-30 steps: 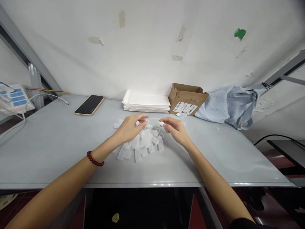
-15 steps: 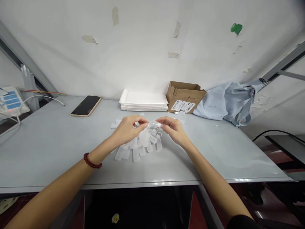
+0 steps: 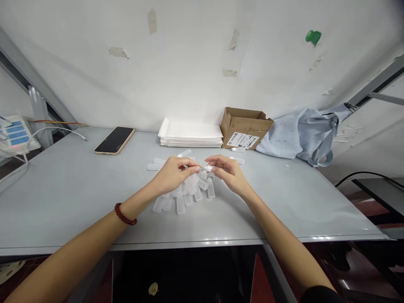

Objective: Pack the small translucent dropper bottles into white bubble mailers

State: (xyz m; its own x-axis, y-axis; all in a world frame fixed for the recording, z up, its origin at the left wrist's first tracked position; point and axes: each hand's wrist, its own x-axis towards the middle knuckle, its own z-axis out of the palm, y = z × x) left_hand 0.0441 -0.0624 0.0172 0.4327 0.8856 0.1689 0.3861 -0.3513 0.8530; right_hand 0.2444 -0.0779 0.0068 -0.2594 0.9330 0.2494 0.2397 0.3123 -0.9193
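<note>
My left hand [image 3: 174, 174] and my right hand [image 3: 226, 171] meet above a pile of small translucent white plastic pieces [image 3: 186, 194] on the grey table [image 3: 69, 189]. Both hands pinch one small white plastic piece [image 3: 206, 168] between their fingertips, each at one end of it. My left wrist wears a dark red bead bracelet [image 3: 125, 214]. More loose pieces [image 3: 155, 164] lie just beyond my left hand.
A phone [image 3: 114, 140] lies face up at the back left. A stack of white trays [image 3: 190, 135], an open cardboard box [image 3: 244, 128] and a pale blue cloth bag [image 3: 303, 132] line the wall. A device with cables [image 3: 15, 134] stands at the far left.
My two hands have drawn closer together over the pile, and the thin piece stretched between them is now shorter. The view shifted slightly.
</note>
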